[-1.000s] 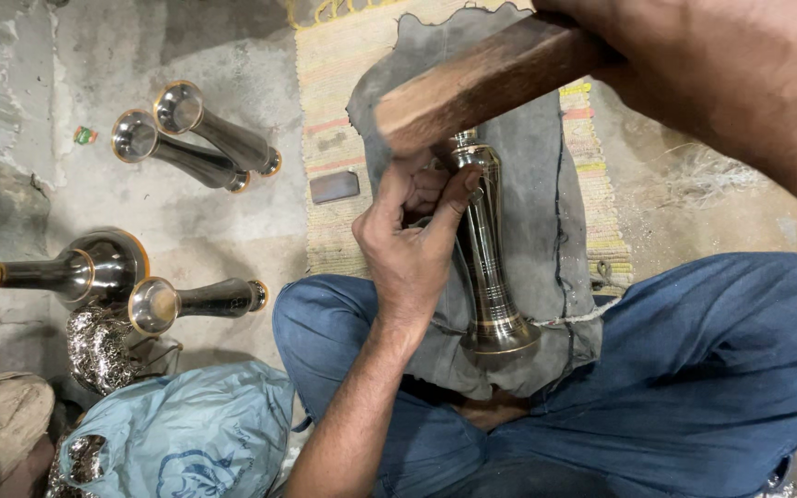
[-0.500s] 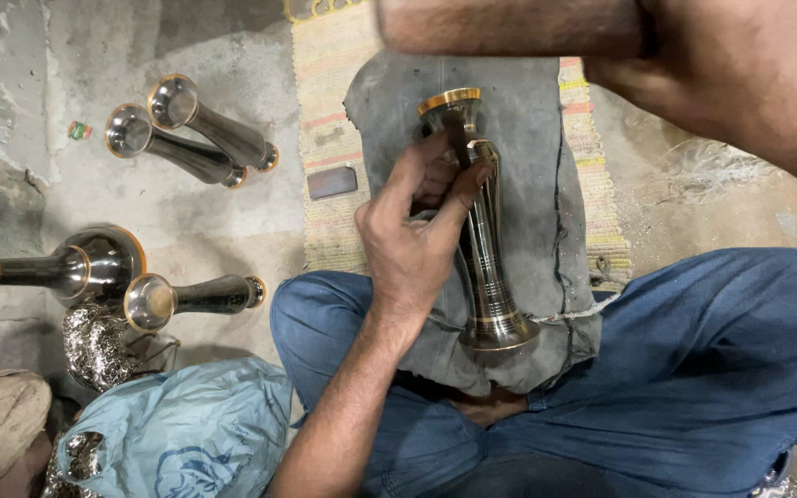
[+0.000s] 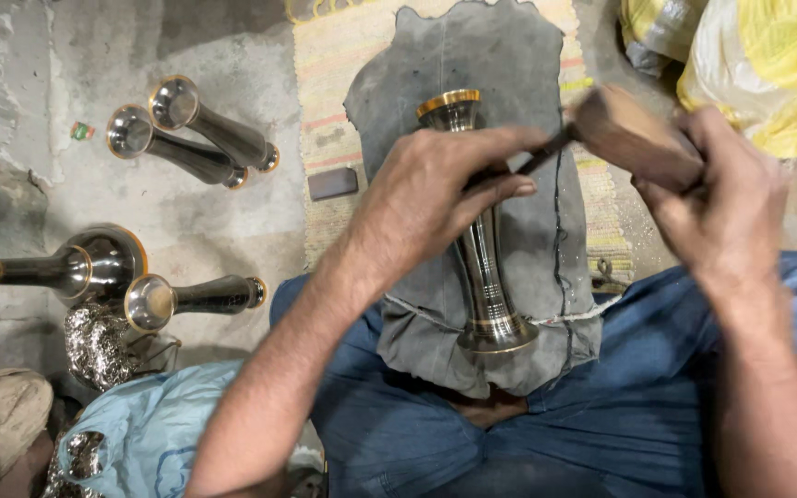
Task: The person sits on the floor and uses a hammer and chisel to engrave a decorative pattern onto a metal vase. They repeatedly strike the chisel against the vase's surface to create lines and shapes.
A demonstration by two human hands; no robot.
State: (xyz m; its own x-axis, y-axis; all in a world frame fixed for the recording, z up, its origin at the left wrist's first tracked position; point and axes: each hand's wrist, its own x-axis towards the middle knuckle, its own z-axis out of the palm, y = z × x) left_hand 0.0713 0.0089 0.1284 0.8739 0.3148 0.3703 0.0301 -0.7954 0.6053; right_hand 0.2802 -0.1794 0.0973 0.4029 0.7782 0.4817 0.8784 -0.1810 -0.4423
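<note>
A slender dark metal vase (image 3: 480, 277) with brass-coloured rims lies lengthwise on a grey cloth (image 3: 546, 277) spread over my lap. My left hand (image 3: 435, 194) rests across the vase's neck and pinches a thin dark tool (image 3: 535, 162) whose end points right. My right hand (image 3: 721, 198) grips a brown wooden mallet (image 3: 624, 129), its head close to the tool's end, just right of the vase's top. The vase's neck is hidden under my left hand.
On the concrete floor at left lie two similar vases (image 3: 191, 129), a larger metal piece (image 3: 66, 267) and another vase (image 3: 191, 297). A small dark block (image 3: 332, 183) sits on a striped mat. Yellow sacks (image 3: 758, 65) lie top right, a blue bag (image 3: 140, 433) bottom left.
My right hand has brought the mallet down from the top of the view to the right of the vase's neck. My left hand stays on the neck, now pinching the thin tool.
</note>
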